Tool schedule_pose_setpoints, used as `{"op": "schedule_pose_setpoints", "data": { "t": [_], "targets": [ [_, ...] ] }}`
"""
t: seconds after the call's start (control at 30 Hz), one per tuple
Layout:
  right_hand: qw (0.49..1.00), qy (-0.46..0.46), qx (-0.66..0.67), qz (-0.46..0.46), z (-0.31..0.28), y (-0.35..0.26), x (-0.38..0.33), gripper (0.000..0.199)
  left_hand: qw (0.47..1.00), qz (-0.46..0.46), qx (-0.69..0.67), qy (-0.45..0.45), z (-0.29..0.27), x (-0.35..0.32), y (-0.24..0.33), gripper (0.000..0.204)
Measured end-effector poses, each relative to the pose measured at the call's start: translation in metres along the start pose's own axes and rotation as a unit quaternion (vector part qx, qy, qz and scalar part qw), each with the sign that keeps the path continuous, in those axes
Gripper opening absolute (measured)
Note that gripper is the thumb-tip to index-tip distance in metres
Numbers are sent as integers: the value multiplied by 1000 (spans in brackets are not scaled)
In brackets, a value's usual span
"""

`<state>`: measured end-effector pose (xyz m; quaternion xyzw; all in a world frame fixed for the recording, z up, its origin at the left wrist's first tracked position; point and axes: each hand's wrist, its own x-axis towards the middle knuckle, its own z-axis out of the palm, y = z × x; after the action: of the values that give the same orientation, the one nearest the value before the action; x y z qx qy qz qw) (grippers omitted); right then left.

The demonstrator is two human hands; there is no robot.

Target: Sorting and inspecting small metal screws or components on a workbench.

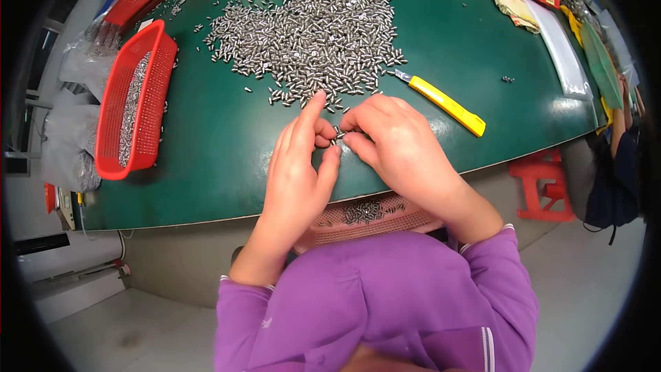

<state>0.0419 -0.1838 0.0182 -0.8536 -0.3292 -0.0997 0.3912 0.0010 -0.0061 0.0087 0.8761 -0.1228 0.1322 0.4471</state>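
A large heap of small silvery metal pins (310,34), short and bullet-shaped, spreads over the green tabletop. Just in front of its near edge, my left hand (292,172) and my right hand (399,138) meet fingertip to fingertip. Between them are a few small metal pieces (337,136), pinched by thumbs and fingers; the fingers partly hide them. My left index finger points up toward the heap. On my lap under the table edge, a pink basket (413,218) holds more small, darker metal pieces (365,211).
A yellow utility knife (447,106) lies right of the heap, blade out toward it. At left stands a red perforated basket (160,96) part-filled with metal pieces, beside clear plastic bags (72,124). Plastic sheets (561,48) lie along the right edge; a red stool (540,186) stands below.
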Motion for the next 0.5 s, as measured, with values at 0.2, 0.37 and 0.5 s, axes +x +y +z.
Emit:
{"op": "schedule_pose_setpoints", "data": {
  "t": [0.2, 0.37, 0.5],
  "targets": [
    [1000, 3, 24, 6, -2, 0, -4, 16, 1000, 9, -16, -1, -1, -1, 2, 74],
    [999, 0, 31, 14, -1, 0, -4, 16, 1000, 15, -16, -4, 0, -2, -2, 74],
    [1000, 23, 11, 16, -2, -1, -7, 13, 1000, 16, -13, -5, -1, -2, -1, 72]
  ]
}}
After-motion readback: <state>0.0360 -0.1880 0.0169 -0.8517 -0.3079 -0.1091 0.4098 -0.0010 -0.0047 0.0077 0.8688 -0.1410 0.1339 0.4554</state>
